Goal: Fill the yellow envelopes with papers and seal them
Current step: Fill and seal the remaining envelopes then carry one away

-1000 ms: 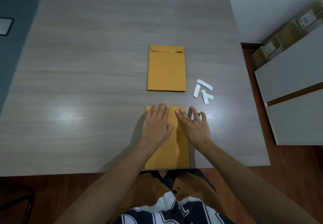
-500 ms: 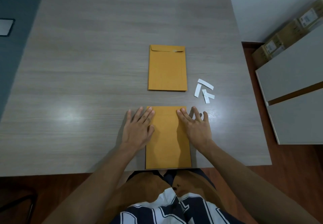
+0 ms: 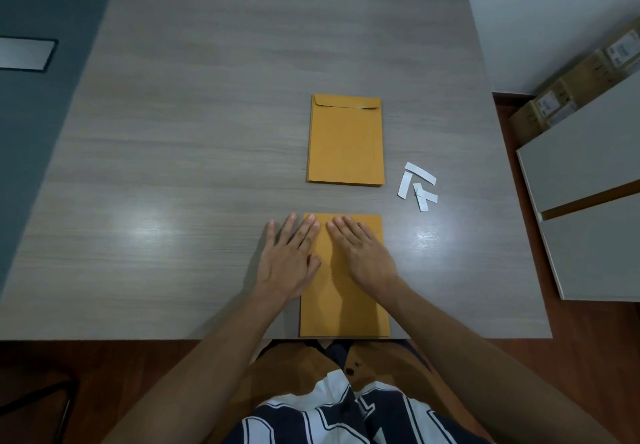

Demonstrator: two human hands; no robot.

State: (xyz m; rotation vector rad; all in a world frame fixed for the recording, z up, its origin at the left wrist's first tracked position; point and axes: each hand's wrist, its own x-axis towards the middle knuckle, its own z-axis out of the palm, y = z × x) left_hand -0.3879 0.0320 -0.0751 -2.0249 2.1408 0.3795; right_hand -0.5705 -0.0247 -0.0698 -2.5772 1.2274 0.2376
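Note:
A yellow envelope (image 3: 343,308) lies flat at the table's near edge, its flap end pointing away from me. My left hand (image 3: 289,260) rests flat with fingers apart, partly on the envelope's left edge and partly on the table. My right hand (image 3: 360,253) presses flat on the envelope's upper middle, fingers together. A second yellow envelope (image 3: 345,140) lies farther away, flap folded down, with more stacked under it. Neither hand grips anything.
Several white peel-off strips (image 3: 417,185) lie scattered to the right of the envelopes. The grey wooden table (image 3: 194,152) ends just before my lap. White cabinets (image 3: 588,180) and cardboard boxes (image 3: 571,90) stand to the right.
My right hand slid left from the envelope's right edge onto its middle. My left hand moved from the middle out to the left edge a second ago and has stayed there.

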